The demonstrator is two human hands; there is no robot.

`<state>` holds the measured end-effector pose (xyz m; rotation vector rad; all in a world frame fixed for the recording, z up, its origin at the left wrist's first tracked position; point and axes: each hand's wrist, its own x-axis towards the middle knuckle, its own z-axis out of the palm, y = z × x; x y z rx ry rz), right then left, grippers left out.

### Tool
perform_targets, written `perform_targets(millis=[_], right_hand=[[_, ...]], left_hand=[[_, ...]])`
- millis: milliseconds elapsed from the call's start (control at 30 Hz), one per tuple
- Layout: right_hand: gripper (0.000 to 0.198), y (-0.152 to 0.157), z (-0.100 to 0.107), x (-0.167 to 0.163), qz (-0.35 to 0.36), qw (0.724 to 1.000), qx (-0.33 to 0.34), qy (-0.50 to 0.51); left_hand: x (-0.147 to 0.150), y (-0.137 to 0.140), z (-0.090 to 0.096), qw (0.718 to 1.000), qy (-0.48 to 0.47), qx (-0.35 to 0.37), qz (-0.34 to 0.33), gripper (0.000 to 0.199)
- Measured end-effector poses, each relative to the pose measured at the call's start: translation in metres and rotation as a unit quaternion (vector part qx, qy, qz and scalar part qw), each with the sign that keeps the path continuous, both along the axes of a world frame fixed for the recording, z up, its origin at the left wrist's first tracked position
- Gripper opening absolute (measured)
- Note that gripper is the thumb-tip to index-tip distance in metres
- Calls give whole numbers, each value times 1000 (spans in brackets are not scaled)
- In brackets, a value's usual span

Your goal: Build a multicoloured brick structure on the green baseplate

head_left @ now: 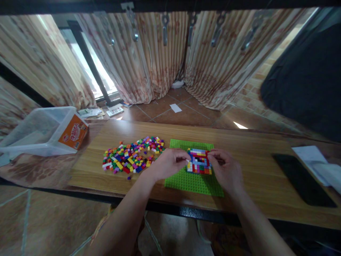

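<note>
A low build of many-coloured toy bricks [200,169] sits on a green studded baseplate [197,186], with a gap in its middle. My left hand [170,163] reaches in from the left, thumb and fingertips closed together on what looks like a small white brick [188,160] at the build's left edge. On the other side, my right hand [226,169] has its bent fingers and thumb against the build's right edge, gripping it there. The fingertips hide part of both edges.
Loose bricks [130,156] lie in a wide pile left of the baseplate on the wooden table [255,170]. A clear plastic bin [39,131] with an orange label stands at far left. To the right are a dark flat phone-like slab [303,179] and white paper [310,160].
</note>
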<state>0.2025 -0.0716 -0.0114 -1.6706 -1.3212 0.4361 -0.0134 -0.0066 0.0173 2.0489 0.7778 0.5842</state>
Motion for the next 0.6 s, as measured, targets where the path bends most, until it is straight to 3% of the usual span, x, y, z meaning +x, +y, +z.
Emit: perform_targets(millis=[367,600], right_hand=[[22,0,2,-2,19,1000,9,-15],[21,0,5,-4,20,1000,5,-19]], left_hand=[[16,-7,-2,993,67,88,31,14],[19,-7,-3,992,72,81,70,9]])
